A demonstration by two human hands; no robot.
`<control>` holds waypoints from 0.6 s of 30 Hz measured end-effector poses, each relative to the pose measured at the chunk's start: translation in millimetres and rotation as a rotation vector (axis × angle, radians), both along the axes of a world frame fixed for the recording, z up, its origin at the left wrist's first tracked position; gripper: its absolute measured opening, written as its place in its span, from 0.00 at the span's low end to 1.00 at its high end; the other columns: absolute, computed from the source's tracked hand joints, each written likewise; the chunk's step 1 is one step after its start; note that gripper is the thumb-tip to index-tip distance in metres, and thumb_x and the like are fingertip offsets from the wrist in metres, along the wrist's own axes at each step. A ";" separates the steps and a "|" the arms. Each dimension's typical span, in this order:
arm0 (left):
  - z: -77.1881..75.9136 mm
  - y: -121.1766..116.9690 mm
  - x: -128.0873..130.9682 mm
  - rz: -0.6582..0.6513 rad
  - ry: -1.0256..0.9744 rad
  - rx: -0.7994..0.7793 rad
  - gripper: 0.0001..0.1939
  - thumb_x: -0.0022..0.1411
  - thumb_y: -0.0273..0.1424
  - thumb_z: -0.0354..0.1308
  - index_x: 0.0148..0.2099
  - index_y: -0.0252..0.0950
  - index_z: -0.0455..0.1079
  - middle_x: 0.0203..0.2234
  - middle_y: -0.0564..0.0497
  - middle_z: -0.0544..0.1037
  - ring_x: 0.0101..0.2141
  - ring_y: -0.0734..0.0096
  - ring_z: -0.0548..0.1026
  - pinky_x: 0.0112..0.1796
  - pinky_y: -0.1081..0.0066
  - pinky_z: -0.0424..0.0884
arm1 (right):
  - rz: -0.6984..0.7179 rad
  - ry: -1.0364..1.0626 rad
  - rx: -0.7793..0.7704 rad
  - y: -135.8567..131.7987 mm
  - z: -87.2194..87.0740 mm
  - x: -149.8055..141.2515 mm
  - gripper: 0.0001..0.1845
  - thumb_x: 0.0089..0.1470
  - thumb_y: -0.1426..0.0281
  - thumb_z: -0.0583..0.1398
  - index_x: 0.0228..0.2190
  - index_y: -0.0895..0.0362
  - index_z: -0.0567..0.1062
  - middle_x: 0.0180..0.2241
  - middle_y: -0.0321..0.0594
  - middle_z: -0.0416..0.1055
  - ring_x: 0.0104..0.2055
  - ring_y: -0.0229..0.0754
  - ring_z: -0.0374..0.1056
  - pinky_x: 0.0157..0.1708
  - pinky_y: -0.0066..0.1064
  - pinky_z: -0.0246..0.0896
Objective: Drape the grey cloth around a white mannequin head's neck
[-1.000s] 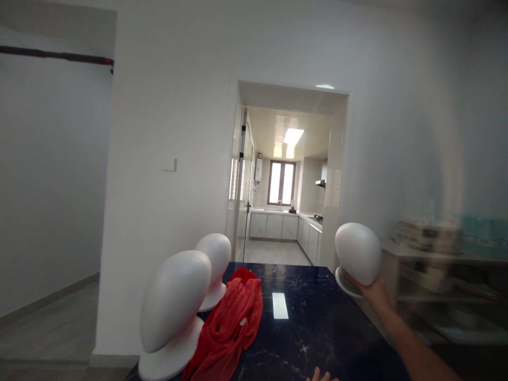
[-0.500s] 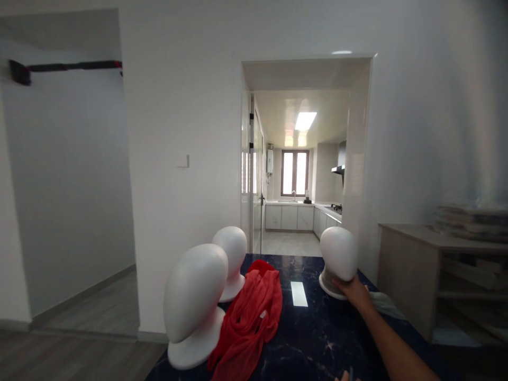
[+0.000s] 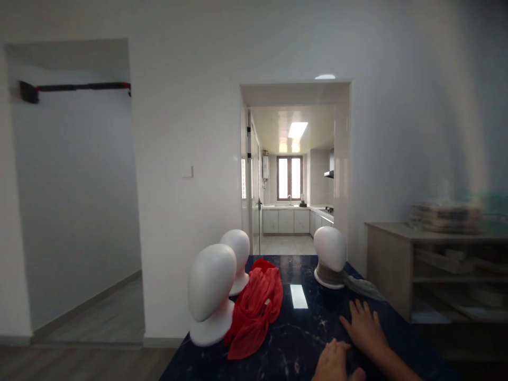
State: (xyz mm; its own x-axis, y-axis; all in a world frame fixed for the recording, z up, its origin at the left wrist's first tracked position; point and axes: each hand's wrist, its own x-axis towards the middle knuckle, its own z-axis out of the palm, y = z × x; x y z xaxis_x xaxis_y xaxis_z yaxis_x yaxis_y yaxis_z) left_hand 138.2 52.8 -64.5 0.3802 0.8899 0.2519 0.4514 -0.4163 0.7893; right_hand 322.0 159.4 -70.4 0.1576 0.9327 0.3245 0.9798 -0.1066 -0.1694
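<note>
Three white faceless mannequin heads stand on a dark marbled table (image 3: 301,338). The nearest head (image 3: 211,292) is at the left, a second head (image 3: 237,259) stands behind it, and a third head (image 3: 330,256) stands at the far right with a grey cloth (image 3: 362,287) trailing from its base. A red scarf (image 3: 257,311) lies crumpled beside the two left heads. My right hand (image 3: 365,328) rests flat on the table, fingers spread, holding nothing. My left hand (image 3: 335,362) sits at the bottom edge on the table, fingers curled, partly cut off.
A wooden shelf unit (image 3: 436,264) with stacked items on top stands to the right of the table. Behind the table a doorway (image 3: 293,174) opens onto a kitchen. A white wall and an open passage lie to the left.
My right hand set the third head down at the far right of the table, let go and drew back to rest flat. My left hand came further into view.
</note>
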 end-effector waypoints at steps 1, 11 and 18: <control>5.4 -3.7 -2.3 -0.009 -0.002 -0.013 0.34 0.59 0.41 0.60 0.66 0.35 0.70 0.66 0.38 0.71 0.70 0.47 0.61 0.71 0.52 0.53 | 0.029 0.026 -0.010 -14.4 -4.5 1.8 0.38 0.58 0.53 0.53 0.63 0.62 0.70 0.69 0.58 0.60 0.74 0.69 0.48 0.69 0.64 0.43; 110.9 -39.9 -93.3 0.452 -0.409 0.435 0.29 0.61 0.29 0.57 0.65 0.38 0.64 0.63 0.40 0.71 0.65 0.52 0.67 0.68 0.50 0.58 | 0.045 0.024 0.133 -69.2 -0.4 -12.2 0.31 0.64 0.58 0.51 0.56 0.63 0.77 0.62 0.59 0.71 0.69 0.69 0.58 0.67 0.60 0.47; 128.1 -31.7 -307.5 1.174 -0.258 0.686 0.56 0.50 0.53 0.70 0.72 0.33 0.54 0.68 0.34 0.63 0.68 0.39 0.63 0.68 0.47 0.59 | 0.044 0.050 0.161 -74.0 6.5 -21.3 0.26 0.65 0.61 0.51 0.55 0.61 0.78 0.57 0.56 0.75 0.64 0.67 0.63 0.65 0.61 0.48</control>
